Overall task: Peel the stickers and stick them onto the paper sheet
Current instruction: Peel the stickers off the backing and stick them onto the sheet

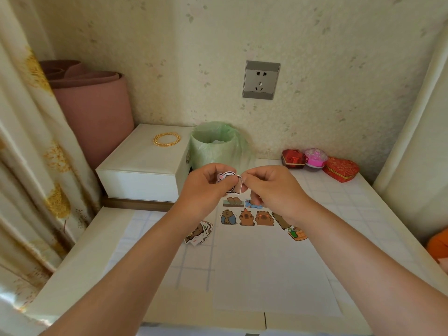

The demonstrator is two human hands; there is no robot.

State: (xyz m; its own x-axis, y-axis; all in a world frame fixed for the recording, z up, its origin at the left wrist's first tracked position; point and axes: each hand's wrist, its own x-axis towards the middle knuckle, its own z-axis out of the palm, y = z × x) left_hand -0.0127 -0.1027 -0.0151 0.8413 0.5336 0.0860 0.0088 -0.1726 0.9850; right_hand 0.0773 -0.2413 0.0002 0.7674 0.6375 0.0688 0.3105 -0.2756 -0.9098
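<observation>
A white paper sheet (271, 270) lies on the table in front of me. Several capybara stickers (246, 217) sit in rows along its far end. A small pile of loose stickers (200, 232) lies just left of the sheet. Both hands are raised above the sheet's far edge. My left hand (206, 187) pinches a small pink and white sticker (226, 177) by its backing. My right hand (271, 187) pinches the brown peeled corner of that sticker between thumb and forefinger. Part of the sticker is hidden behind my fingers.
A green-lined waste bin (215, 144) stands behind my hands. A white box (145, 163) with a gold chain (166, 138) is at the left. Red and pink gift boxes (317, 161) sit at the back right. A pink rolled mat (94, 110) and a curtain (29, 166) stand left.
</observation>
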